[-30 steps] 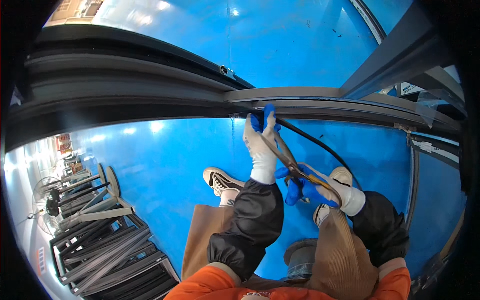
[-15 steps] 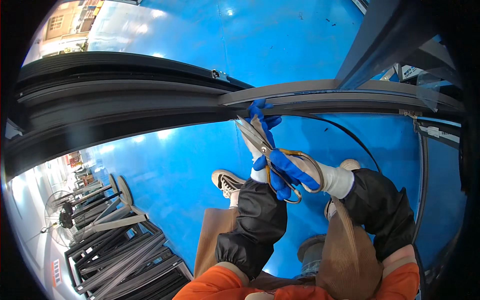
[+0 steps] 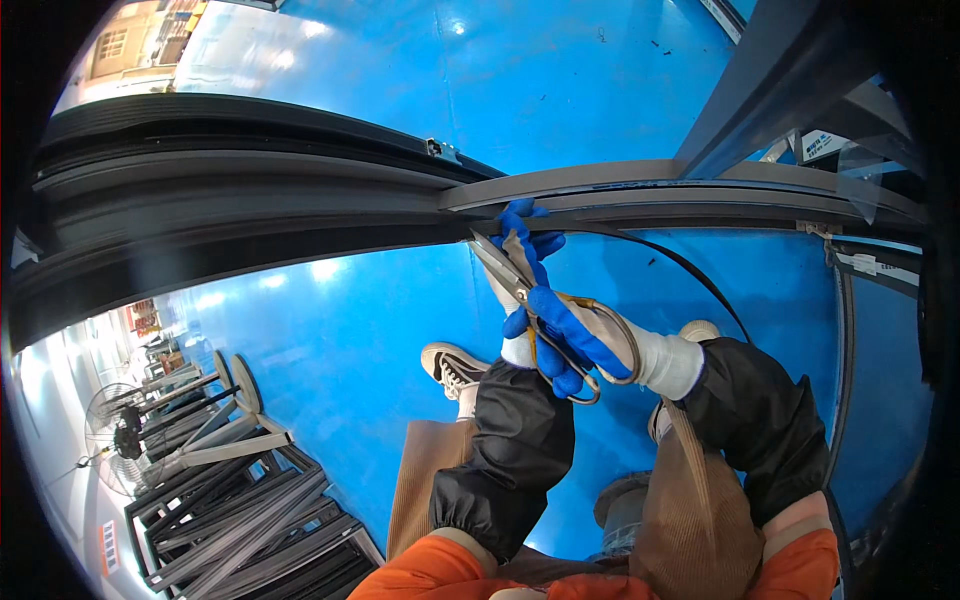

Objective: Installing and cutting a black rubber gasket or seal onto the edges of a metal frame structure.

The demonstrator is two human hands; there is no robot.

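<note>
In blue-and-white gloves, both my hands work at the near edge of a dark grey metal frame [image 3: 610, 199]. My right hand [image 3: 575, 335] is closed round the handles of a pair of scissors [image 3: 512, 278] with brownish loops. Their blades point up and left, with the tips at the frame's underside. My left hand [image 3: 524, 240] lies behind the blades, its blue fingers closed at a thin black strip [image 3: 690, 262]. This strip runs along the frame, then curves down to the right. The scissors partly hide the left palm, and the exact grip on the strip is hard to see.
A long black profile [image 3: 240, 215] spans the left side, and a grey upright bar [image 3: 745, 100] rises at the right. Stacked dark frames [image 3: 250, 530] and a fan [image 3: 125, 438] stand lower left. A dark round container [image 3: 625, 505] sits by my legs on the blue floor [image 3: 330, 370].
The scissors' tips have shifted slightly up to the frame's underside. My left hand stays at nearly the same place on the strip.
</note>
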